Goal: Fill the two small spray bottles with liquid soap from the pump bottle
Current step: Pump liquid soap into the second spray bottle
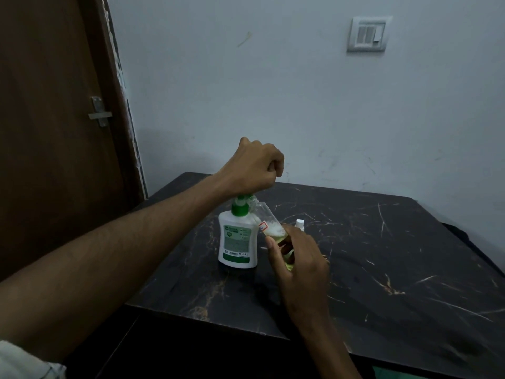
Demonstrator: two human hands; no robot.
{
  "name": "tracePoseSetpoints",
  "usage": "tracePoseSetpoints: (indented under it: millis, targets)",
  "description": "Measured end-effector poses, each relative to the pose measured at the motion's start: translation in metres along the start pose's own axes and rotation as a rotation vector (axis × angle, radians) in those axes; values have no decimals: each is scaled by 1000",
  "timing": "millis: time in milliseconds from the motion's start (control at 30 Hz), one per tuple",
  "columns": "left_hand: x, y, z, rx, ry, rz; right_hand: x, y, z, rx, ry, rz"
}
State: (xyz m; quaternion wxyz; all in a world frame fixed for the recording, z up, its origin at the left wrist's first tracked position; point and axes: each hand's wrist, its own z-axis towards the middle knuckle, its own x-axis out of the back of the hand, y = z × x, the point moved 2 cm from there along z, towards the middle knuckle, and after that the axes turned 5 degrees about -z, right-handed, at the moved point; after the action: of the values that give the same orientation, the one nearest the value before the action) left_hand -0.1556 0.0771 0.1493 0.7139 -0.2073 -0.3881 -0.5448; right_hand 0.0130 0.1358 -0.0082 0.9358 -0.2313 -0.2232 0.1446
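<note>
Head view | your left hand (255, 162), a fist, presses the pump bottle (237, 239) | your right hand (299, 258) holds a tilted spray bottle (269, 224) at its spout

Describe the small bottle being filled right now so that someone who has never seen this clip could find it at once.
On the dark marble-patterned table, find the white pump bottle with the green pump. The small spray bottle leans against its right side, mouth up at the spout, gripped by the right hand. Unlike the opaque pump bottle, it is clear, tilted, with yellowish soap and foam inside.
</note>
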Motion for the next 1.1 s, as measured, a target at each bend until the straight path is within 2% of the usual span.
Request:
tracePoseSetpoints:
  millis: [1100]
  targets:
    - [-5, -2, -4, 25, -31, -8, 3, -3, 0, -11, -2, -10]
